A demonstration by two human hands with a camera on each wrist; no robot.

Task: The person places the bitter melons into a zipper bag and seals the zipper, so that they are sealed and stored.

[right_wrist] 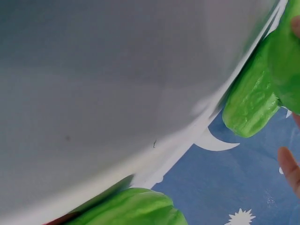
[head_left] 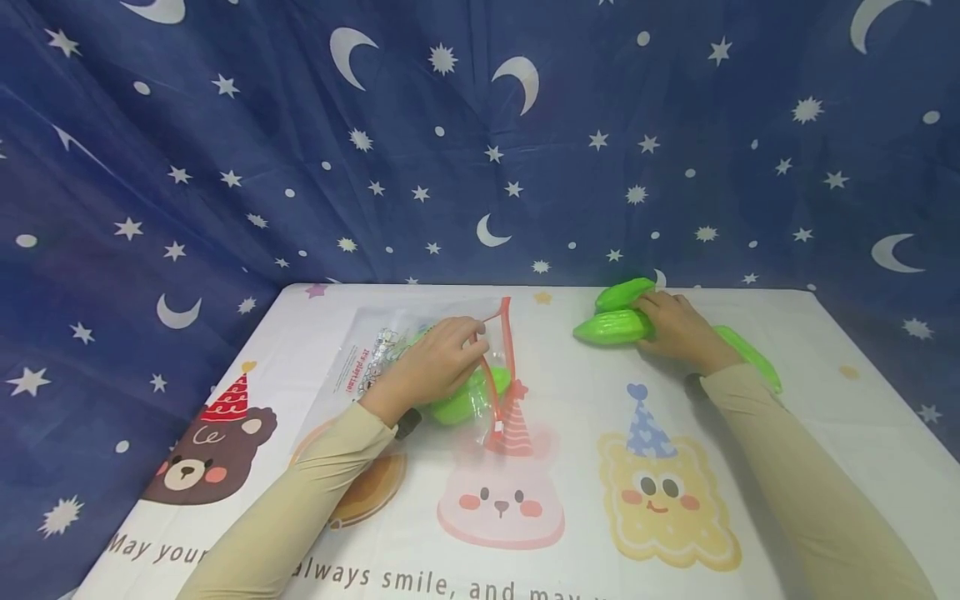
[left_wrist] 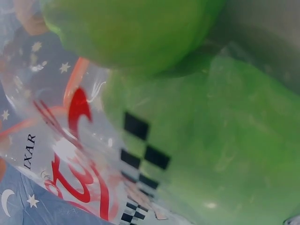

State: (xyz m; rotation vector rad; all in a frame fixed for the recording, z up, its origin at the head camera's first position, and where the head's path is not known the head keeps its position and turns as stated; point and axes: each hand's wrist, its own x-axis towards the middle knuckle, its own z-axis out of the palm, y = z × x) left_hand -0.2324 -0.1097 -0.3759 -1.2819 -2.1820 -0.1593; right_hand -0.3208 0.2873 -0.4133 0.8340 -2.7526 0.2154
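Note:
My left hand [head_left: 438, 367] pinches the red-edged mouth of a clear printed zip bag [head_left: 341, 379], which lies flat on the table. Inside the bag is bright green fruit [head_left: 457, 407]; the left wrist view shows two large green shapes [left_wrist: 220, 145] through the printed plastic. At the table's back, my right hand [head_left: 678, 329] grips a ribbed, pointed green fruit [head_left: 611, 327] by its right end. Right behind it lies a second green fruit [head_left: 624, 294], close to my fingers. Another green fruit [head_left: 750, 357] rests to the right, partly hidden by my right forearm.
A white tablecloth [head_left: 570, 500] printed with cartoon animals and lettering covers the table. Behind and to the left hangs a dark blue curtain [head_left: 420, 100] with moons and stars, close to the table's back edge.

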